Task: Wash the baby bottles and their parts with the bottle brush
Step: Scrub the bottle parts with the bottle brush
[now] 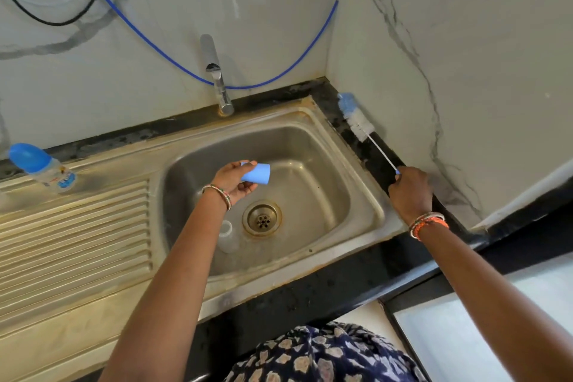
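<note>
Left hand (234, 178): fingers curled round a smooth blue plastic cap (256, 173), held over the steel sink (356, 195). Right hand (410, 189): fingers pinch the thin wire handle of the bottle brush (356, 121); its fluffy white-and-blue bristles lie beyond them on the dark bench (381, 161). A clear cylindrical bottle (228, 236) lies in the basin below the left fingers.

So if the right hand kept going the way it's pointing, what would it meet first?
Probably the bottle brush's bristle head, lying on the black counter along the handle the right hand grips; beyond it, the wall corner.
</note>
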Demonstrator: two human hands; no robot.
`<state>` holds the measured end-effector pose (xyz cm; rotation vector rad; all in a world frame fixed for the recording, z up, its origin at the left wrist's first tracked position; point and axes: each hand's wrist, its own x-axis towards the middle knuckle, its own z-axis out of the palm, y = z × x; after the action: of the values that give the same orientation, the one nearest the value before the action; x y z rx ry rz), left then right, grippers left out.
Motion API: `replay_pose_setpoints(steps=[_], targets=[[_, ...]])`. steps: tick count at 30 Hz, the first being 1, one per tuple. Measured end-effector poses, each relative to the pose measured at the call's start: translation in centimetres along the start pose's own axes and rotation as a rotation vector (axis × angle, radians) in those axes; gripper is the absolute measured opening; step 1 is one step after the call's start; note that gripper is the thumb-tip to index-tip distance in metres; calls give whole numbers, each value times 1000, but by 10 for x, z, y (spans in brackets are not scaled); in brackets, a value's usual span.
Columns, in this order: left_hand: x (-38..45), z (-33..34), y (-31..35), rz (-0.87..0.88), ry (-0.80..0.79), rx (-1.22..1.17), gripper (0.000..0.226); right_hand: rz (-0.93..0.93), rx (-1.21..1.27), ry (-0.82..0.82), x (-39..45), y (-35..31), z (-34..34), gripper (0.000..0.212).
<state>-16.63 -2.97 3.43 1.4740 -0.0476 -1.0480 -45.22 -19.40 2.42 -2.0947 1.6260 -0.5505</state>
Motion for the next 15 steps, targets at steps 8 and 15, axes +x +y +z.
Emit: replay_pose_setpoints(steps=[8, 15], targets=[[-1, 8, -10, -24, -79, -1, 8, -17, -382, 3, 8, -1, -1, 13], [1, 10, -20, 60, -162, 160, 14, -310, -216, -61, -4, -44, 7, 25]])
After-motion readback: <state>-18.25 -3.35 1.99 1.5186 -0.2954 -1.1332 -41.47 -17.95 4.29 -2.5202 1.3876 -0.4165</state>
